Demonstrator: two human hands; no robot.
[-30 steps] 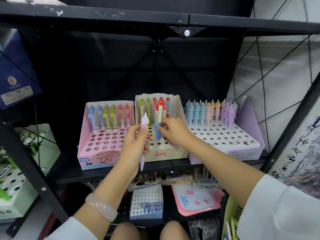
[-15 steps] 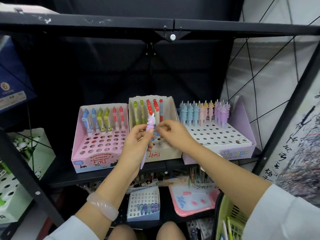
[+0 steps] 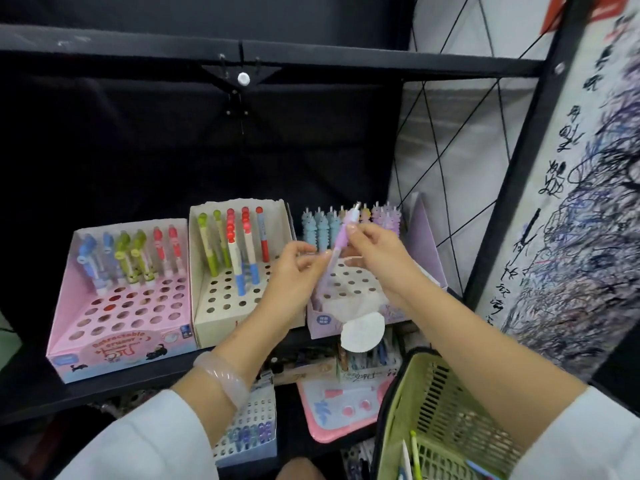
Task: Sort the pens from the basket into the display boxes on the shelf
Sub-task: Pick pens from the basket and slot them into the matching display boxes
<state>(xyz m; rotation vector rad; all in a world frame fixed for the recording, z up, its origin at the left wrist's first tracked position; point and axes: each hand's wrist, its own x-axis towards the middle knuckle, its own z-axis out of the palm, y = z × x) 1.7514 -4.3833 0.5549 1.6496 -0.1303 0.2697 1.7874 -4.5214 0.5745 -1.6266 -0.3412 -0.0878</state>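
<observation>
Both hands hold one purple pen (image 3: 335,252) above the purple box (image 3: 424,233) at about two o'clock on the shelf (image 3: 104,393). Left hand (image 3: 294,271) pinches the barrel low; right hand (image 3: 375,251) pinches near the cap. It looks light, stiff and smooth, best held mid-barrel. Its tip blurs against the holes, so I cannot tell which it aims for. At five o'clock, the green basket (image 3: 446,403) is cut off.

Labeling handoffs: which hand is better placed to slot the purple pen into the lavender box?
Right, probably. The right hand pinches the purple pen near its top, directly over the lavender box. The left hand holds only the lower barrel, nearer the cream box.
</observation>
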